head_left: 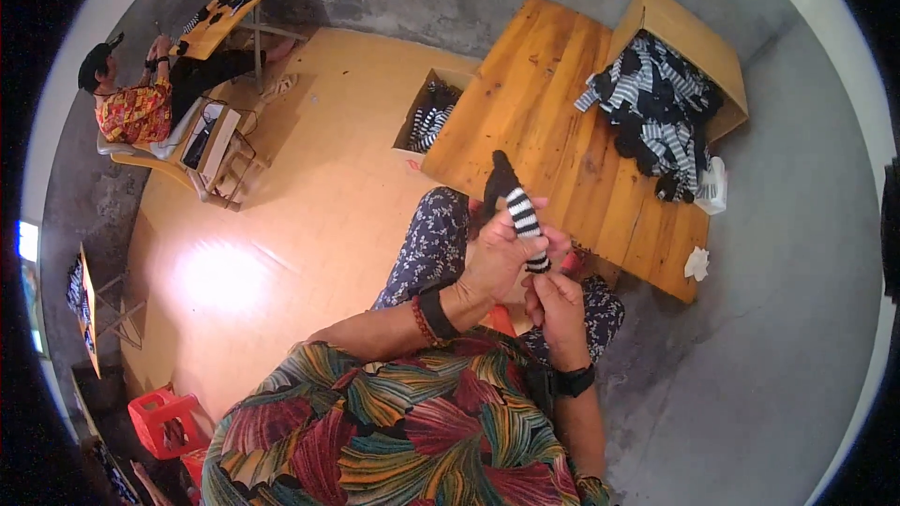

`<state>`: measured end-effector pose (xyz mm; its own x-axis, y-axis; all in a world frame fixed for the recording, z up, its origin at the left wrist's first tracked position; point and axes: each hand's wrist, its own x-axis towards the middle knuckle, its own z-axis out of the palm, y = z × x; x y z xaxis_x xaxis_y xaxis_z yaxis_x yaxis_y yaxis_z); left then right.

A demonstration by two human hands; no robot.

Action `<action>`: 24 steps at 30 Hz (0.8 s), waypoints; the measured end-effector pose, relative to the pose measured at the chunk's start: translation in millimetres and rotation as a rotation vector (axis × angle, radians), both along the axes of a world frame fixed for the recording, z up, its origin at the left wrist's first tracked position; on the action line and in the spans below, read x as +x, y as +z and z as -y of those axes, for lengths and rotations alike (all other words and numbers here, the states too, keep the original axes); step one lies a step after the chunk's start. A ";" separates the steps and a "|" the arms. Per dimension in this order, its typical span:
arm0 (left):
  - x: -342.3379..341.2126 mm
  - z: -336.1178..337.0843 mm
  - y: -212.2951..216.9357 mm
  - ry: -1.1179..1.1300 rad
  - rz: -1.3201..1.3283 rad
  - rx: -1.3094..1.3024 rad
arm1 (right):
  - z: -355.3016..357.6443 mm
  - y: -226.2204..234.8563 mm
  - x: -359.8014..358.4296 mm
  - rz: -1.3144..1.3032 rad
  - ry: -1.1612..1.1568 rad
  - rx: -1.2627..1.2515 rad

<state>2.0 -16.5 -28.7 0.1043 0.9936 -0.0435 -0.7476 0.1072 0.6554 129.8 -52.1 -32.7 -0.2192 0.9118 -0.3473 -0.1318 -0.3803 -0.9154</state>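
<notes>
A small knitted piece (523,211), striped black and white with a plain black end, is held up above my lap. Whether it is a glove or a sock I cannot tell. My left hand (502,258) is closed around its striped part, and the black end sticks out beyond the fingers. At the lower striped edge, my right hand (558,305) is closed in a pinch close to my left fingers. Whatever lies between the right fingertips is hidden.
A wooden table (516,84) stands ahead, bearing a tipped cardboard box (680,23) spilling striped knitted pieces (656,98). Another box (403,136) sits on the floor. A person (136,112) works at a far-left table (225,33). A red stool (164,426) is lower left.
</notes>
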 end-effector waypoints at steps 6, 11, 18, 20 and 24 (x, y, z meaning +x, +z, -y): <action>1.3 10.7 8.1 -0.087 -0.073 -0.016 | -5.5 1.5 -12.3 -0.175 -0.149 -0.088; -19.5 -0.4 0.0 -0.470 0.162 0.055 | -3.3 3.6 -5.7 -0.259 -0.140 -0.034; -95.8 -53.6 44.0 -0.044 -0.519 0.407 | -1.6 14.0 6.6 -0.056 0.016 0.030; -87.6 -54.0 69.7 -0.228 -0.744 0.509 | -4.4 18.2 4.1 -0.026 0.058 -0.019; -68.0 -47.1 61.3 -0.260 -0.653 0.124 | -2.7 19.6 -3.0 -0.007 0.053 0.017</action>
